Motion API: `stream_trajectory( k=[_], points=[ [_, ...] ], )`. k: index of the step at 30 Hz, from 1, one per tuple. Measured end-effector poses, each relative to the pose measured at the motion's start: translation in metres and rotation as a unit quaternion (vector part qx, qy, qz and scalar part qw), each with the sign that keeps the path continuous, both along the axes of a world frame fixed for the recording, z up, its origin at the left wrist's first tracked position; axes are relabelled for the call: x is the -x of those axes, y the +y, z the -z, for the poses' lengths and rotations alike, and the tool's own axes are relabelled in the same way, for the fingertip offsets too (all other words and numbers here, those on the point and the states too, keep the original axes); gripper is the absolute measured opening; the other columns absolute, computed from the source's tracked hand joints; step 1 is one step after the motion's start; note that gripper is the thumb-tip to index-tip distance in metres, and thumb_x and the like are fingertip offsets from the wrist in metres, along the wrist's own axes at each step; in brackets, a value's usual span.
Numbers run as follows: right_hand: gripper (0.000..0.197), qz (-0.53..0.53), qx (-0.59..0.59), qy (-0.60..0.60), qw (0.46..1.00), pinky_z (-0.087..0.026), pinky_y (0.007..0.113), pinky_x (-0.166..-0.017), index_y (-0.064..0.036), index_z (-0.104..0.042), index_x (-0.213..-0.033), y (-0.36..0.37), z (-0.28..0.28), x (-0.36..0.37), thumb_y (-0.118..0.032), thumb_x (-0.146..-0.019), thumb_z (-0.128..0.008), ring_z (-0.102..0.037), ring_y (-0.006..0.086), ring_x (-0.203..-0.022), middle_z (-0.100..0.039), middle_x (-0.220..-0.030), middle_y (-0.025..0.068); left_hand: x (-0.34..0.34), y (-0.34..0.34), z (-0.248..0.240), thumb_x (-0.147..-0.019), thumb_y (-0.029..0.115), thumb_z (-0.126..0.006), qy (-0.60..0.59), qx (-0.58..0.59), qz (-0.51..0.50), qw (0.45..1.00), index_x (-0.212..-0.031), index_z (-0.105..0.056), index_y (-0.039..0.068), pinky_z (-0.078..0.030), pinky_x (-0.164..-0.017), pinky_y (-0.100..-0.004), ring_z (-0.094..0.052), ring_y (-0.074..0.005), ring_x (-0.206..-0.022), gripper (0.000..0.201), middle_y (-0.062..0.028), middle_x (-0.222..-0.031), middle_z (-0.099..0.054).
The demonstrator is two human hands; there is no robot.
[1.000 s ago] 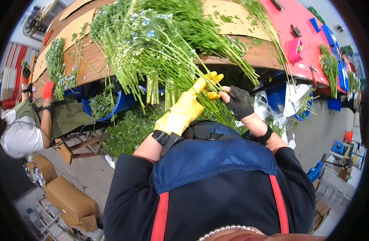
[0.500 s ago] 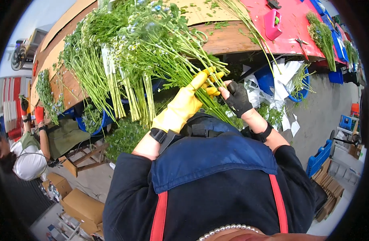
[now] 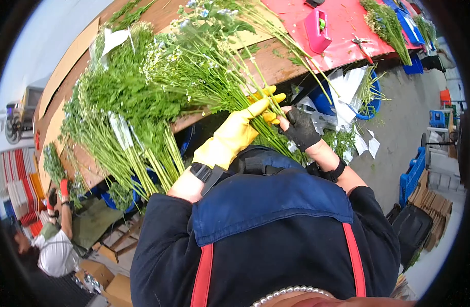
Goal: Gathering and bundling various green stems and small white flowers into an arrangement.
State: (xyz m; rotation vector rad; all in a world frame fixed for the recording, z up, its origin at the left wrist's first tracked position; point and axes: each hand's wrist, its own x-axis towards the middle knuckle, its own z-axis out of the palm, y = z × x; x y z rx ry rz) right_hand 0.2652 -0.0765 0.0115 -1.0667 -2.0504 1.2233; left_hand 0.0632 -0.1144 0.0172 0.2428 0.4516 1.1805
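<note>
My left hand, in a yellow rubber glove, is wrapped round a bunch of flowers with long green stems and small white and pale blue blooms. The bunch lies slantwise before my chest, heads up and to the left, cut ends by my apron. My right hand, in a black glove with bare fingertips, pinches stems just right of the yellow fingers. Its fingertips are partly hidden. Left of the bunch, a heap of cut flowers, some in clear sleeves, hangs over the edge of the wooden table.
On red sheeting stand a pink tape dispenser and red-handled pruning shears. Blue bucket with paper and stems is below the edge. A co-worker in red-and-dark gloves handles greenery at far left. Blue crate stands right.
The view has swung, so the table and heap sit further left and the bucket higher. Both hands keep their hold on the bunch, little moved against my body. The co-worker's hands have shifted.
</note>
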Motion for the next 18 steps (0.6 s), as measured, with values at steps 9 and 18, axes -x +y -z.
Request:
stream_trajectory(
  k=[9, 18],
  points=[
    [0.063, 0.021, 0.105, 0.02, 0.994, -0.048, 0.041, -0.103, -0.0012, -0.056, -0.138, 0.028, 0.012, 0.004, -0.028, -0.086, -0.079, -0.063, 0.0324, -0.12, -0.065, -0.127, 0.0207, 0.011, 0.076, -0.005, -0.104, 0.025, -0.062, 0.025, 0.031, 0.065, 0.997, -0.145, -0.053, 0.006, -0.058, -0.089, -0.0411, -0.069, -0.0215, -0.094, 0.046, -0.0125, -0.128, -0.067],
    [0.046, 0.05, 0.122, -0.024, 0.991, -0.052, 0.039, -0.092, -0.0018, -0.06, -0.128, 0.099, 0.01, -0.027, -0.024, -0.09, -0.076, -0.067, 0.021, -0.103, -0.071, -0.11, 0.0123, 0.014, 0.158, -0.021, -0.103, 0.027, -0.065, 0.266, -0.13, 0.071, 0.953, -0.13, -0.067, 0.003, -0.05, -0.096, -0.0318, -0.065, -0.0153, -0.107, 0.036, -0.0064, -0.124, -0.071]
  ],
)
